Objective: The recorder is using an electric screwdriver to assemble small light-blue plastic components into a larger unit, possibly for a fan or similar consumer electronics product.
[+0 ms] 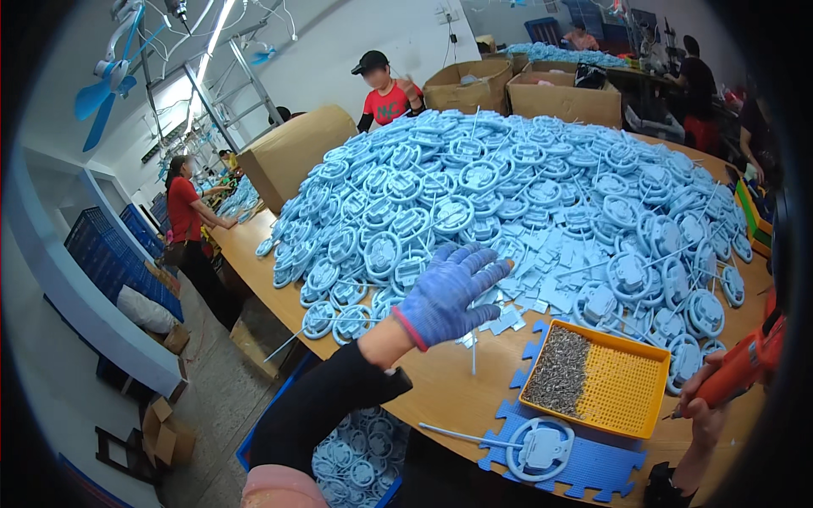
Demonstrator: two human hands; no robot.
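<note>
My left hand (446, 296), in a blue-purple knit glove with a red cuff, is stretched over the near side of a big heap of light blue round plastic parts (478, 175). Its fingers are spread and hold nothing; whether they touch the heap I cannot tell. Just beyond the fingertips lie small flat light blue plates (542, 269). At the right edge, my right hand (705, 415) is wrapped around a red-orange electric screwdriver (738, 372). A single round light blue part (540, 449) with a long thin stem lies on a blue foam mat (605, 464) near me.
A yellow tray (627, 381) of small metal screws (557, 370) sits partly on the mat. Below the table edge stands a blue crate (391, 494) of similar parts. Cardboard boxes (563, 100) line the far side. People (391, 97) work across and to the left.
</note>
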